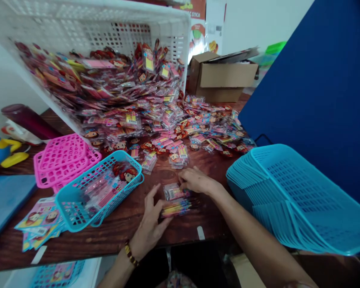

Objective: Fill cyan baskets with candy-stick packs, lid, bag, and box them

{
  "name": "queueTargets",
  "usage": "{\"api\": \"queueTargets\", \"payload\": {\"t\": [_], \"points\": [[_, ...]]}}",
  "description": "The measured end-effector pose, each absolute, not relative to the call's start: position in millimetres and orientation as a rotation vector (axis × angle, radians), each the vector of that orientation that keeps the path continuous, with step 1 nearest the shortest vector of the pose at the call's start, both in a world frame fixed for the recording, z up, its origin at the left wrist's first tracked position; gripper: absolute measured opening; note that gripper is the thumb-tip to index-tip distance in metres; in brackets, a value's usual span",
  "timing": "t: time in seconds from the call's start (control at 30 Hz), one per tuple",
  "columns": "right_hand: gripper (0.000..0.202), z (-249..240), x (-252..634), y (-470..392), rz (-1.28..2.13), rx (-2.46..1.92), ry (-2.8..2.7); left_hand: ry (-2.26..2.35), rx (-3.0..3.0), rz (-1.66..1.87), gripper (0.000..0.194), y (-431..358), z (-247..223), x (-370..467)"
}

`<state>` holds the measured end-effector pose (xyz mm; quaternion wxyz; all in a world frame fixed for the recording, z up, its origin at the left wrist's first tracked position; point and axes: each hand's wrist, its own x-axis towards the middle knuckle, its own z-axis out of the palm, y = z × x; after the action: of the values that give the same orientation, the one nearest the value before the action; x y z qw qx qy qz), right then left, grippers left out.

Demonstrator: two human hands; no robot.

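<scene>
My left hand [151,220], with a beaded bracelet on its wrist, holds the left end of a stack of colourful thin packets [180,207] between thumb and fingers. Just behind that stack, a clear-wrapped pink packet [171,191] lies on the dark wooden table [117,240]. My right hand [196,181] has its bent fingertips closed on this packet's right end; the fingertips are partly hidden. Small piles of similar packets [178,157] with cartoon heads lie just beyond my hands.
A tipped white crate [187,44] spills many packets [156,116] across the back. On the left are a blue basket [99,164] holding packets, pink baskets [63,154] and printed cards [43,216]. Nested blue baskets [276,200] stand right; a cardboard box [225,76] sits behind.
</scene>
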<state>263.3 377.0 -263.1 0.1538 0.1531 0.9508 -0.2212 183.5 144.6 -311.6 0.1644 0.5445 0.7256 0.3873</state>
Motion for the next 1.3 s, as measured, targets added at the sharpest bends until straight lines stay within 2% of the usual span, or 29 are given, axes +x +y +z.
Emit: {"api": "queueTargets", "payload": {"t": [0.1,0.17,0.23,0.4,0.5,0.57,0.67,0.73,0.87,1.0,1.17,1.23,1.3], "points": [[0.008,-263,263,370,-0.79,0.369,2.772,2.065,1.532,1.108,0.018,147,-310,184],[0.023,-264,266,370,-0.849,0.443,2.75,2.034,1.532,1.111,0.019,148,-311,183],[0.028,-265,271,371,-0.906,0.507,2.68,2.02,1.532,1.122,0.018,148,-312,182],[0.006,-266,281,372,-1.319,0.225,2.562,1.989,1.554,1.136,0.019,145,-322,175],[0.017,-264,273,387,-1.504,0.144,2.472,1.933,1.577,1.13,0.024,142,-330,171],[0.026,-264,258,409,-1.329,0.473,2.719,1.922,1.587,1.143,0.027,139,-333,169],[0.04,-268,233,448,-0.7,1.255,2.979,1.947,1.625,1.159,0.027,136,-332,166],[0.049,-273,224,467,-0.526,1.439,2.954,1.967,1.659,1.166,0.027,132,-329,164],[0.046,-289,237,465,-0.425,1.381,2.948,1.998,1.7,1.191,0.027,121,-328,161],[0.046,-304,278,411,-0.366,1.149,2.982,2.052,1.682,1.246,0.029,109,-333,164],[0.032,-293,308,355,-0.55,0.836,3.061,2.06,1.676,1.171,0.03,96,-339,166],[0.031,-280,300,366,-0.573,0.983,3.036,2.069,1.692,1.196,0.029,93,-343,164],[0.038,-269,280,394,-0.485,1.297,2.964,2.085,1.712,1.215,0.029,92,-347,162]]}}
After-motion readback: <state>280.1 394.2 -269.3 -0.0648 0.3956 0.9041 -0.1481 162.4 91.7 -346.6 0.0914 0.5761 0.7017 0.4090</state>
